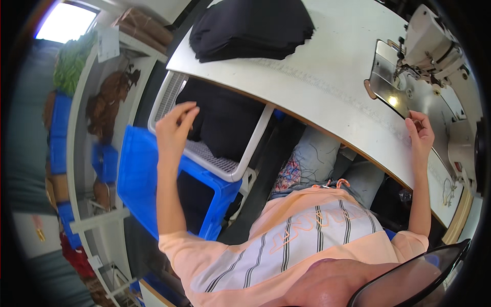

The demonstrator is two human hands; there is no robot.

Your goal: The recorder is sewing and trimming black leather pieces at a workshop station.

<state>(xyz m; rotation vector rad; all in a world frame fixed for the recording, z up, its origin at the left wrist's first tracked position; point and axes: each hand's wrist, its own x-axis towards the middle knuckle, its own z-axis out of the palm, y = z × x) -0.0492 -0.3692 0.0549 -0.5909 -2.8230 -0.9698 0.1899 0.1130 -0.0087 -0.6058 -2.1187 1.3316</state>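
Note:
My left hand (175, 124) is raised over a white plastic basket (245, 158) of black fabric (232, 120), its fingers bent and drawn together; whatever they may hold is hidden against the dark cloth. My right hand (419, 134) has its fingers curled at the front edge of a shiny metal plate (381, 66) on the sewing machine (427, 43); I cannot make out what is between them. A thick stack of black fabric pieces (250, 30) lies on the white table (307, 84).
A blue plastic crate (138, 179) stands under and beside the basket, with black fabric inside. On the left, white shelving (76, 153) holds blue bins (105, 158), brown material and a green bundle (71, 61). My legs (312, 158) are below the table's edge.

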